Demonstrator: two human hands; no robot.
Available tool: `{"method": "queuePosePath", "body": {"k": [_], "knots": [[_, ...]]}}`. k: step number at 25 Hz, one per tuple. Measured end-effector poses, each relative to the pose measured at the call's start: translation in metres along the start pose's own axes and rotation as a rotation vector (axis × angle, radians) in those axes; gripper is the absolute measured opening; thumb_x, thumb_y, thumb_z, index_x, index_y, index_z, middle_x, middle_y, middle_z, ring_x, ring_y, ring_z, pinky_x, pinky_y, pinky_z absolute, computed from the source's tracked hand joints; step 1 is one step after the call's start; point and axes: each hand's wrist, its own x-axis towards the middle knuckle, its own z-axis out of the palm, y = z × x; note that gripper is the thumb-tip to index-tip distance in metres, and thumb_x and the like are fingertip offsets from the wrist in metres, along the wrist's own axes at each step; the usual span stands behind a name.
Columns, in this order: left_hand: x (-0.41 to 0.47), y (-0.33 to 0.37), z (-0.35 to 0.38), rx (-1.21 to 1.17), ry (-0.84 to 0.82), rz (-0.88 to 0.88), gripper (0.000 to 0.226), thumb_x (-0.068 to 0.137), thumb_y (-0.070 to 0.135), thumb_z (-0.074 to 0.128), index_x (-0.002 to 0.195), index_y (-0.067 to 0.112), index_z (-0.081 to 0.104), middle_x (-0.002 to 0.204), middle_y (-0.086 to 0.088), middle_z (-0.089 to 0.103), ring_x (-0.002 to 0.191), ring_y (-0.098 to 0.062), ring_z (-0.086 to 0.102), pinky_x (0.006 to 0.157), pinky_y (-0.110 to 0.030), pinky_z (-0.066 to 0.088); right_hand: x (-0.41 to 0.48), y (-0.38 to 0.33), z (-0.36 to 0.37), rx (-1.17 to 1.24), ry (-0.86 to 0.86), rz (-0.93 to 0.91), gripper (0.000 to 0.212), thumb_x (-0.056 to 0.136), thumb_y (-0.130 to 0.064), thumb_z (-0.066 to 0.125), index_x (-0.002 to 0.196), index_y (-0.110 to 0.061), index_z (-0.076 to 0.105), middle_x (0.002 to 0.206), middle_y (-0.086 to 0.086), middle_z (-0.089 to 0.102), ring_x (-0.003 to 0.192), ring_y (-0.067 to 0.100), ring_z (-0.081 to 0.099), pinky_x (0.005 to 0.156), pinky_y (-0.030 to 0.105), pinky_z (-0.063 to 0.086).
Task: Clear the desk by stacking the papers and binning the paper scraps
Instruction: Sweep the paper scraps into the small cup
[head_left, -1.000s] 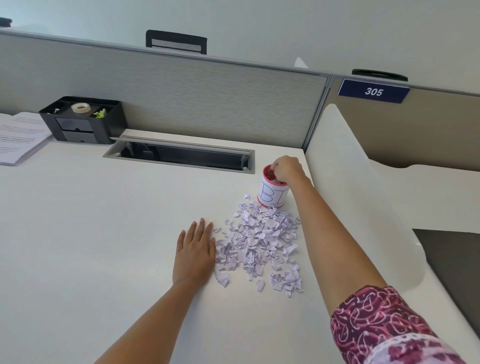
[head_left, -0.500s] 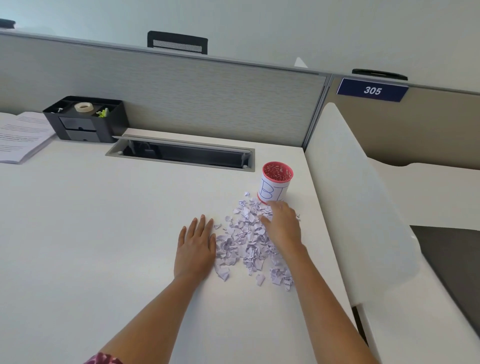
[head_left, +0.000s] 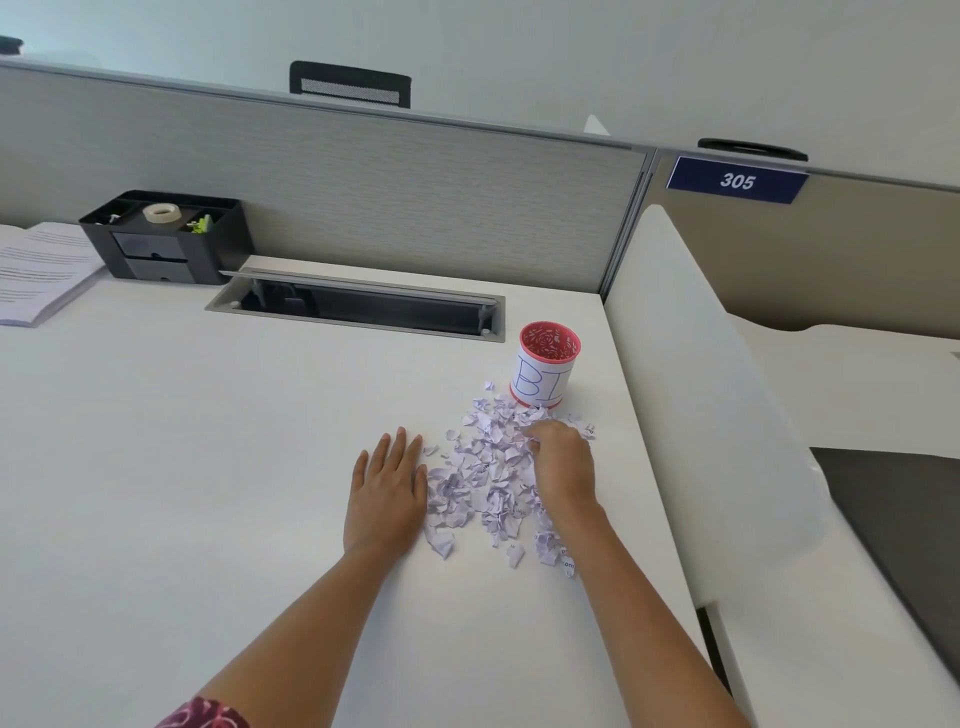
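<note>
My right hand (head_left: 563, 465) is down on the far side of the scraps (head_left: 491, 478), fingers curled into the heap and closing on a pinch of them; how much paper is inside the curl I cannot tell, since the back of the hand hides it. I work from that end because the bin (head_left: 545, 366), the small pink cup with a paper label, stands upright just beyond the heap, so each pinch has only a short way to go. My left hand (head_left: 387, 491) lies flat and released on the tabletop (head_left: 208, 467), its edge against the near-left side of the heap, acting as a wall so the light bits do not slide off that way. Most of the scraps lie loose on the tabletop between my hands, so I judge the binning is far from done. The papers (head_left: 39, 270) sit stacked at the far left, beside a black organizer (head_left: 166, 239).
</note>
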Motion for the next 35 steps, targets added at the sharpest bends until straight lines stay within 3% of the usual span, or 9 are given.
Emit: {"method": "queuePosePath", "body": {"k": [5,10,13,16,20,26,31,35], "knots": [[0.000,0.000,0.000,0.002,-0.002,0.002,0.083,0.077,0.047,-0.015,0.150,0.027,0.019,0.159,0.006,0.011,0.147,-0.013,0.005,0.118,-0.032,-0.001,0.011,-0.003,-0.022,0.246,0.128,0.057,0.024,0.084,0.003,0.061,0.103,-0.006,0.073,0.101,0.012,0.073,0.094,0.024,0.067,0.085,0.025,0.050],[0.000,0.000,0.000,-0.011,0.005,0.002,0.082,0.078,0.048,-0.014,0.150,0.026,0.020,0.159,0.006,0.012,0.147,-0.012,0.006,0.118,-0.032,-0.001,0.041,-0.014,-0.055,0.450,0.240,0.068,0.015,0.082,-0.007,0.070,0.095,-0.009,0.076,0.093,0.009,0.075,0.083,0.019,0.067,0.084,0.033,0.054],[0.000,0.000,0.000,-0.003,0.005,0.001,0.082,0.078,0.048,-0.014,0.150,0.027,0.019,0.159,0.007,0.011,0.147,-0.012,0.005,0.118,-0.032,-0.002,0.076,-0.022,-0.073,0.432,0.320,0.053,0.016,0.083,-0.004,0.065,0.095,-0.008,0.076,0.096,0.009,0.074,0.090,0.021,0.068,0.086,0.026,0.050],[0.000,0.000,0.000,0.001,0.008,0.003,0.082,0.078,0.048,-0.015,0.150,0.027,0.019,0.159,0.007,0.010,0.147,-0.012,0.005,0.118,-0.032,-0.001,0.108,-0.026,-0.072,0.311,0.255,0.057,0.020,0.084,0.001,0.060,0.097,-0.004,0.075,0.102,0.013,0.072,0.098,0.024,0.066,0.081,0.018,0.043],[0.000,-0.001,0.001,-0.004,0.015,-0.001,0.081,0.079,0.048,-0.014,0.150,0.028,0.019,0.159,0.007,0.011,0.147,-0.012,0.005,0.118,-0.031,-0.002,0.127,-0.028,-0.059,0.130,0.041,0.101,0.022,0.089,-0.006,0.054,0.101,-0.006,0.073,0.108,0.018,0.068,0.099,0.034,0.063,0.081,0.030,0.049],[0.000,0.001,0.000,-0.012,0.024,-0.002,0.081,0.079,0.048,-0.012,0.150,0.027,0.021,0.158,0.007,0.013,0.146,-0.012,0.007,0.118,-0.031,-0.001,0.117,-0.018,-0.063,0.206,0.200,0.006,0.022,0.091,-0.007,0.053,0.100,-0.007,0.073,0.102,0.012,0.072,0.096,0.028,0.065,0.083,0.026,0.045],[0.000,0.000,0.001,0.008,0.012,-0.004,0.081,0.078,0.048,-0.014,0.150,0.028,0.019,0.159,0.008,0.011,0.146,-0.011,0.005,0.117,-0.031,-0.002,0.116,-0.014,-0.064,0.180,0.075,-0.057,0.028,0.098,-0.014,0.045,0.112,-0.009,0.068,0.112,0.012,0.069,0.107,0.028,0.060,0.086,0.025,0.042],[0.000,-0.001,0.001,0.011,0.017,0.001,0.081,0.079,0.048,-0.014,0.150,0.028,0.020,0.159,0.007,0.012,0.146,-0.012,0.006,0.118,-0.031,-0.001,0.117,-0.009,-0.062,0.205,0.148,-0.024,0.032,0.096,-0.005,0.042,0.114,-0.013,0.068,0.119,0.012,0.066,0.109,0.027,0.060,0.091,0.027,0.044]]}}
